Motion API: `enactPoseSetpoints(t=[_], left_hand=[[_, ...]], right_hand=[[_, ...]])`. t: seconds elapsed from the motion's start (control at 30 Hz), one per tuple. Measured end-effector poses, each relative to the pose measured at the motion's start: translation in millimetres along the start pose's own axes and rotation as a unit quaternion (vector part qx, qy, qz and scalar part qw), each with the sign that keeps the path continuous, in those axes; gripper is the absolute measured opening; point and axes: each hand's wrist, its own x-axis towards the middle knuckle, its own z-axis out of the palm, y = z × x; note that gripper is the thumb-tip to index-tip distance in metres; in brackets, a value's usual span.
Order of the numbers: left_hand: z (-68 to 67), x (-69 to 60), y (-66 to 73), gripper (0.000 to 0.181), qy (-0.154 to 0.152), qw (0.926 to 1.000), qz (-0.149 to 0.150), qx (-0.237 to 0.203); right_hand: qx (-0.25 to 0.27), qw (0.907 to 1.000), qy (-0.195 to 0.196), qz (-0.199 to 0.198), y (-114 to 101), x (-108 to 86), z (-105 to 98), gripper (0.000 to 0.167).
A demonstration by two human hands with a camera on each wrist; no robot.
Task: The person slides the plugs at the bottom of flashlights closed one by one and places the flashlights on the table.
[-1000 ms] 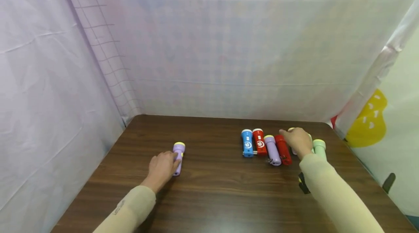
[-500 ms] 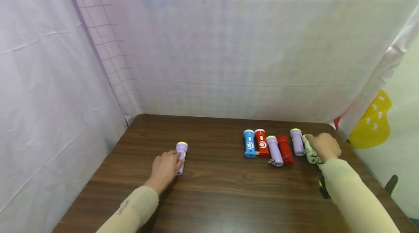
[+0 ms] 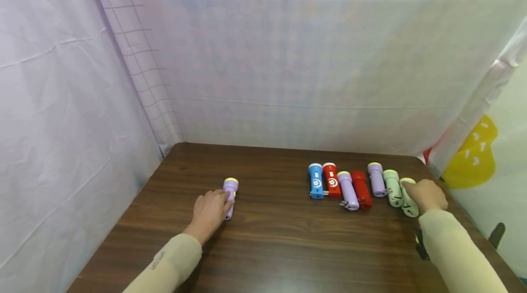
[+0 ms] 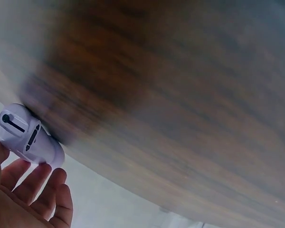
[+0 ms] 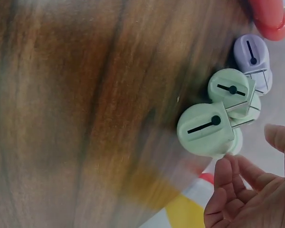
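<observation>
A lilac flashlight (image 3: 230, 186) with a yellow rim lies on the left part of the table. My left hand (image 3: 208, 214) rests on it from the left, and the left wrist view shows fingertips against the side of the lilac barrel (image 4: 29, 137). At the right end of a row, the outermost pale green flashlight (image 3: 409, 205) lies partly beneath my right hand (image 3: 427, 196). In the right wrist view, fingertips touch the side of that green flashlight (image 5: 204, 129), with the thumb held apart. Another green flashlight (image 3: 393, 188) lies just left of it.
Further left in the row are a lilac flashlight (image 3: 376, 179), a red one (image 3: 361, 189), another lilac one (image 3: 348, 191), a red one with a white rim (image 3: 331, 180) and a blue one (image 3: 316, 181). Curtains (image 3: 288, 55) hang behind the brown table (image 3: 267, 233).
My right hand has moved rightward along the row, uncovering a lilac flashlight and a green one. My left hand stays on its flashlight. The head view has shifted slightly.
</observation>
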Motion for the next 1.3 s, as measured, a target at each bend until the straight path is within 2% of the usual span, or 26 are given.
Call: enactPoseSetpoints(t=[0.43, 0.67, 0.83, 1.3], left_hand=[[0.6, 0.0, -1.4, 0.026, 0.005, 0.9999, -0.004, -0.013], [-0.1, -0.9, -0.8, 0.026, 0.005, 0.9999, -0.008, -0.010], [-0.9, -0.7, 0.0, 0.025, 0.007, 0.9999, -0.011, -0.008], [-3.3, -0.9, 2.1, 0.029, -0.010, 0.9997, -0.023, 0.004]], right_hand=[[0.003, 0.9997, -0.015, 0.019, 15, -0.6, 6, 0.083], [0.008, 0.9994, -0.033, 0.003, 17, -1.3, 8, 0.085], [0.007, 0.9989, -0.044, -0.010, 18, -2.0, 8, 0.079], [-0.001, 0.9977, -0.067, -0.006, 19, -3.0, 10, 0.082]])
